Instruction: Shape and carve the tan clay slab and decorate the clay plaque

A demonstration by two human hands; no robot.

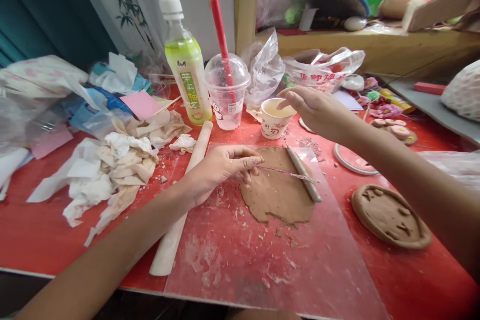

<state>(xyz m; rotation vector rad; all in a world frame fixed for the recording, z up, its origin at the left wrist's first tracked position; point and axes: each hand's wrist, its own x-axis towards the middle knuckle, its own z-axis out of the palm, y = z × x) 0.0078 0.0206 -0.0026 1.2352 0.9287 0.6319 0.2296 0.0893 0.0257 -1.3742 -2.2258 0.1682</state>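
Observation:
My left hand [240,162] is closed in a pinch on a thin, pinkish see-through stick [285,173], which points right above a flat brown clay slab [275,190]. The slab has a ragged front edge. Across its right side lies a grey, pen-like rod [303,172]. My right hand [309,107] reaches over a small paper cup [275,122]; its fingers are apart and bend down at the cup's mouth, and the thumb is hidden. A clear sheet [300,265] lies under the clay. To the left rests a pale rolling pin [170,245].
Behind stand a green drink bottle [189,75] and a lidded plastic cup [228,95] with a red straw. Crumpled tissues [116,165] pile up at left. A round clay plaque [390,217] and a ring-shaped lid [354,160] lie at right. Plastic bags [326,67] line the back.

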